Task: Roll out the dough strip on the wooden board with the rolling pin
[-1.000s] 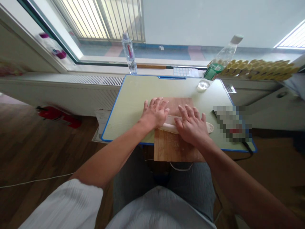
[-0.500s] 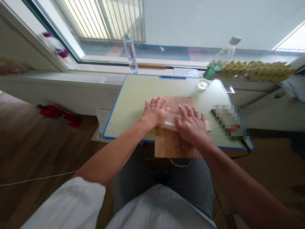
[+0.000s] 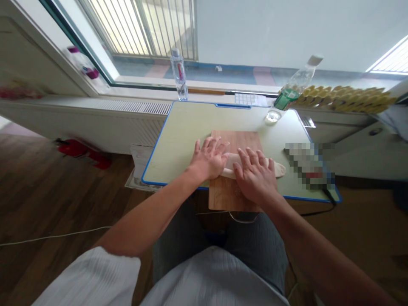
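A long, pale roll of dough [image 3: 231, 160] lies crosswise over a wooden cutting board [image 3: 228, 196], its right end reaching past the board's edge. Flat on the left part of the dough rests my left hand [image 3: 208, 158], fingers stretched out and spread. My right hand [image 3: 256, 173] presses on the dough further right, palm down, with its fingers apart too. The dough's left end is hidden under my left hand. Beneath the board is a small pale-green table [image 3: 186, 123] with a blue rim, and the board's near end juts over the table's front edge.
A tilted-looking bottle with a green label [image 3: 287, 99] stands at the table's back right. A blurred-out flat object [image 3: 307, 165] with a black strap lies at the right. A clear bottle [image 3: 180, 78] stands on the sill. A red fire extinguisher [image 3: 84, 153] is on the floor.
Both hands have shifted slightly toward me, and more of the dough's upper surface shows between them. The whole view has moved a little as well.
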`<control>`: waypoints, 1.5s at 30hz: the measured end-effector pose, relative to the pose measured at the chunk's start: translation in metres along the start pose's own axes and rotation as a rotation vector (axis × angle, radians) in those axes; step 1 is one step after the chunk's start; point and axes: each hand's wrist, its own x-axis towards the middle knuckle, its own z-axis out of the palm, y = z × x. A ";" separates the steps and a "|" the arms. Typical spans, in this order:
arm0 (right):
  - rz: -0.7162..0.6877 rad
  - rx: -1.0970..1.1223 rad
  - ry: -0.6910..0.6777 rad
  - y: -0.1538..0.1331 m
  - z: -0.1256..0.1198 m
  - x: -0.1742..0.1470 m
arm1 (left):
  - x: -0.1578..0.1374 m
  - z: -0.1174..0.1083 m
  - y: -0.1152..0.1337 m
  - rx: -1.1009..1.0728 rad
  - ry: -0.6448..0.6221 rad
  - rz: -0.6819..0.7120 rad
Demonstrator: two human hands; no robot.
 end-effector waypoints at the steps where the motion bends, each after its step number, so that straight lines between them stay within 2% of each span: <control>1: -0.010 -0.001 0.026 -0.002 0.001 -0.006 | -0.007 0.001 0.000 0.004 0.011 0.002; 4: -0.021 0.011 0.050 -0.003 0.003 -0.011 | -0.014 0.004 0.000 0.004 0.035 -0.004; 10: 0.022 0.058 0.028 0.003 0.005 0.014 | 0.009 0.005 -0.003 -0.026 0.046 -0.024; 12: -0.003 0.059 0.062 0.001 0.005 0.003 | -0.001 0.006 -0.002 -0.026 0.072 -0.004; 17: -0.085 0.103 0.148 -0.012 0.004 -0.054 | -0.054 0.013 0.003 -0.026 0.209 0.058; 20: -0.143 0.167 0.174 -0.014 0.003 -0.077 | -0.074 0.016 0.002 -0.080 0.262 0.101; 24: -0.171 0.224 0.187 -0.008 0.001 -0.083 | -0.076 0.011 -0.008 -0.282 0.330 0.116; 26: -0.183 0.230 0.185 -0.001 -0.001 -0.081 | -0.067 0.005 -0.017 -0.396 0.395 0.050; 28: -0.178 0.231 0.178 0.010 -0.003 -0.081 | -0.055 0.000 -0.026 -0.454 0.423 -0.072; 29: -0.168 0.230 0.171 0.016 -0.003 -0.081 | -0.048 -0.002 -0.030 -0.462 0.399 -0.126; 31: -0.144 0.230 0.160 0.032 -0.003 -0.080 | -0.035 -0.005 -0.035 -0.447 0.274 -0.170; 33: -0.110 0.244 0.163 0.047 -0.002 -0.076 | -0.025 -0.007 -0.034 -0.380 0.126 -0.146; 35: -0.061 0.272 0.189 0.059 -0.001 -0.071 | -0.021 -0.008 -0.028 -0.280 0.047 -0.111; 40: 0.025 0.349 0.268 0.077 0.007 -0.054 | -0.017 -0.011 -0.011 -0.175 0.034 -0.117; 45: 0.056 0.363 0.291 0.082 0.022 -0.048 | -0.008 -0.019 0.003 -0.247 -0.049 -0.207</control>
